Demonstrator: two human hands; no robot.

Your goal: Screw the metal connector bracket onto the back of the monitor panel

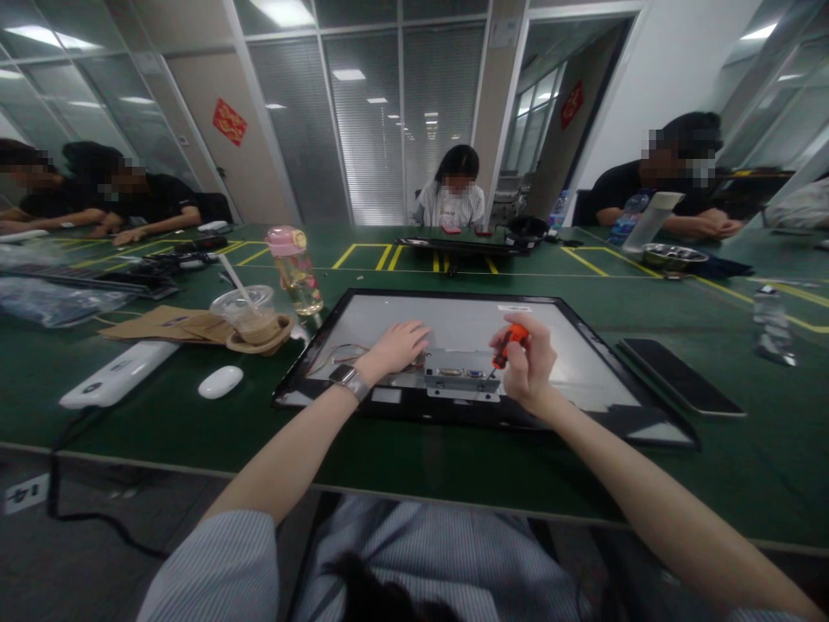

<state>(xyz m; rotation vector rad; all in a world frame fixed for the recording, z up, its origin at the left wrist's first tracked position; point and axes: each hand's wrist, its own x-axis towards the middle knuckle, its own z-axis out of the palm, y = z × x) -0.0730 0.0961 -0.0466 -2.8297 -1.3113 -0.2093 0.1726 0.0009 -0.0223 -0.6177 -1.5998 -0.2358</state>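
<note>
An opened monitor panel (401,320) lies on its face before me, its black frame around a pale metal back. At its near edge stands a metal bracket (461,385) with video connectors on its side. My right hand (532,358) is wrapped round a red and black screwdriver (511,344), whose tip points down at the right part of the bracket. My left hand (398,347) lies flat, fingers stretched out, on the panel just left of the bracket, partly over some thin wires (337,356). A watch (350,380) is on the left wrist.
Left of the panel are an iced drink cup (244,309), a pink-lidded bottle (296,276), a white mouse (220,382) and a white power strip (120,373). A phone (680,376) lies at the right. Several people sit around the green table (414,458).
</note>
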